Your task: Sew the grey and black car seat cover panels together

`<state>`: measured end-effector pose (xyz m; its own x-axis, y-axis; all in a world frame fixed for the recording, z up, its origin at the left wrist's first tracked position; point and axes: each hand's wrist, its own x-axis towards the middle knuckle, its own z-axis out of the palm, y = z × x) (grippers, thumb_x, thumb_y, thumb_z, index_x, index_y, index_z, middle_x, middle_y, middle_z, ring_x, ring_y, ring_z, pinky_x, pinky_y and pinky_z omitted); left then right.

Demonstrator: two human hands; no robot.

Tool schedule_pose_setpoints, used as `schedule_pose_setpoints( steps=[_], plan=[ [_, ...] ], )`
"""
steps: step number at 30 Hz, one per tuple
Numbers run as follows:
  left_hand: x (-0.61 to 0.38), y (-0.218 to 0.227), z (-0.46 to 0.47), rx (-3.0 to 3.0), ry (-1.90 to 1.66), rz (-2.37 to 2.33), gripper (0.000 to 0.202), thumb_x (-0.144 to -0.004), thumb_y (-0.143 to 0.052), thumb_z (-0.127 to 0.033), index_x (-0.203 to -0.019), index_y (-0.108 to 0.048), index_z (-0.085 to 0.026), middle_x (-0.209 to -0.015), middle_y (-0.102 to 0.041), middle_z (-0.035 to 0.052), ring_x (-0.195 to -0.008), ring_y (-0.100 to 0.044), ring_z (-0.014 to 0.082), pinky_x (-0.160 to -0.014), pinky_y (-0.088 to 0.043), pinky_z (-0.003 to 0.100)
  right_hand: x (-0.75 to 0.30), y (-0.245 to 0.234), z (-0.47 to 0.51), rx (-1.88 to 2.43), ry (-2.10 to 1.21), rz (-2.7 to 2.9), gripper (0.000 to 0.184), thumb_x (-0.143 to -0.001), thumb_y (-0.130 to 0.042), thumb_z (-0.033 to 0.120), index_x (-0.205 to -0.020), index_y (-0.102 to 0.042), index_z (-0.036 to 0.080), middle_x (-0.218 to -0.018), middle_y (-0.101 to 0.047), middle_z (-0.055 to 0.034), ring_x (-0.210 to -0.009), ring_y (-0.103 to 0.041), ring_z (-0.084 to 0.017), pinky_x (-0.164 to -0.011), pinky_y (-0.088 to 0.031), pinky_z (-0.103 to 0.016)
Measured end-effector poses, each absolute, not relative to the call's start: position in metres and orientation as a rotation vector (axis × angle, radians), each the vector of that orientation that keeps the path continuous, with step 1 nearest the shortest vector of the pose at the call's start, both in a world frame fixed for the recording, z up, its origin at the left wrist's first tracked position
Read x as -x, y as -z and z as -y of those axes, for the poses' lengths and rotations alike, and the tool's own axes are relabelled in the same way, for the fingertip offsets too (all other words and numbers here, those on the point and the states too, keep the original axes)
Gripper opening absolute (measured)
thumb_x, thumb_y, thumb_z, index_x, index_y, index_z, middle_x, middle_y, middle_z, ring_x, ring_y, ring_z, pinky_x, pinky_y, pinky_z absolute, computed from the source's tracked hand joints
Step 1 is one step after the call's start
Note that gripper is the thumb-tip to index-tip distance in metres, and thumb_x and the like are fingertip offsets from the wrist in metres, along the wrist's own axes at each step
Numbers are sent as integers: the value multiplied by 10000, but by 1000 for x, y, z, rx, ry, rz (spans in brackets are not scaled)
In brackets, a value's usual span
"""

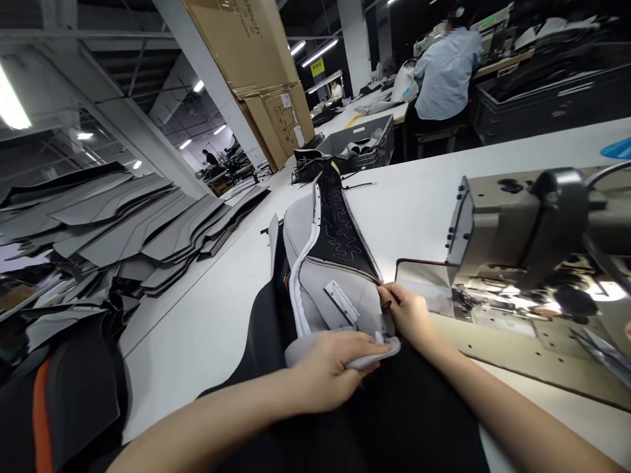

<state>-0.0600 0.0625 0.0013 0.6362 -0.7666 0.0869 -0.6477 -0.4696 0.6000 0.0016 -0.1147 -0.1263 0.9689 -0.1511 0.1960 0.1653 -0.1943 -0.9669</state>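
Observation:
A sewn cover [340, 292] of grey padded fabric and black material lies on the white table, its long end stretching away from me. Light stitching in wavy lines runs over its black panel [340, 223], and a white strip [297, 282] follows its left seam. My left hand [340, 364] is closed on a folded grey edge at the near end. Just beyond it, my right hand [407, 312] pinches the right edge of the same cover near the corner of the black panel. Black fabric hangs below both hands.
To the right stands an industrial sewing machine [522, 230] with a lit needle area. Stacked grey panels [138, 223] fill the left side. A grey crate [362, 141] and cardboard boxes [256, 72] are behind the table [187, 322]. A person [446, 72] sits farther back.

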Motion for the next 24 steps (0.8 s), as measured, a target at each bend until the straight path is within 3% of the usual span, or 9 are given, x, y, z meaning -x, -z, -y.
schedule_pose_setpoints(
  steps=[5, 9, 11, 13, 15, 21, 24],
  plan=[
    [54, 54, -36, -2258, -47, 1278, 376, -847, -446, -146, -1189, -602, -156, -1324, -477, 140, -1054, -566, 183, -922, -488, 310, 19, 133, 144, 1888, 600, -4, 213, -869, -392, 318, -967, -541, 201, -861, -541, -69, -821, -526, -221, -733, -432, -348],
    [27, 69, -29, -2209, -153, 1360, 343, -892, -434, -170, -1201, -584, -165, -1285, -547, 107, -1126, -542, 187, -967, -462, 340, 72, 133, 162, 2002, 723, 230, 176, -877, -377, 210, -920, -547, 205, -879, -551, -67, -850, -544, -208, -766, -458, -358],
    [10, 69, -26, -2189, -169, 1380, 323, -914, -427, -193, -1189, -591, -155, -1249, -579, 106, -1120, -552, 179, -969, -457, 330, 90, 131, 160, 2200, 712, 533, 261, -876, -399, 170, -1067, -575, 201, -1066, -580, -95, -1031, -537, -227, -883, -443, -389],
    [-11, 67, -22, -2229, -149, 1387, 322, -929, -416, -218, -1192, -594, -162, -1228, -598, 95, -1133, -549, 179, -993, -435, 340, 91, 129, 152, 2450, 689, 730, 414, -886, -424, 186, -1296, -480, 195, -1310, -483, -139, -1244, -411, -283, -1002, -367, -470],
    [-34, 59, -19, -2276, -78, 1395, 323, -934, -415, -243, -1185, -603, -168, -1211, -613, 83, -1137, -549, 178, -1009, -416, 340, 77, 130, 142, 2629, 633, 718, 522, -892, -442, 231, -1406, -361, 183, -1414, -381, -169, -1328, -298, -318, -1045, -306, -528],
    [-82, 2, -30, -2459, 283, 1310, 335, -910, -445, -325, -1091, -662, -144, -1087, -673, 76, -994, -615, 186, -914, -447, 281, 20, 133, 125, 2721, 410, 550, 541, -886, -365, 208, -1380, -359, -13, -1402, -401, -178, -1320, -330, -277, -1082, -304, -433],
    [-79, -19, -34, -2556, 546, 1147, 327, -900, -452, -353, -1019, -686, -157, -889, -697, 22, -824, -620, 162, -787, -463, 238, 10, 133, 122, 2707, 386, 520, 567, -874, -376, 214, -1385, -337, -28, -1414, -378, -179, -1327, -316, -276, -1086, -292, -444]
  ],
)
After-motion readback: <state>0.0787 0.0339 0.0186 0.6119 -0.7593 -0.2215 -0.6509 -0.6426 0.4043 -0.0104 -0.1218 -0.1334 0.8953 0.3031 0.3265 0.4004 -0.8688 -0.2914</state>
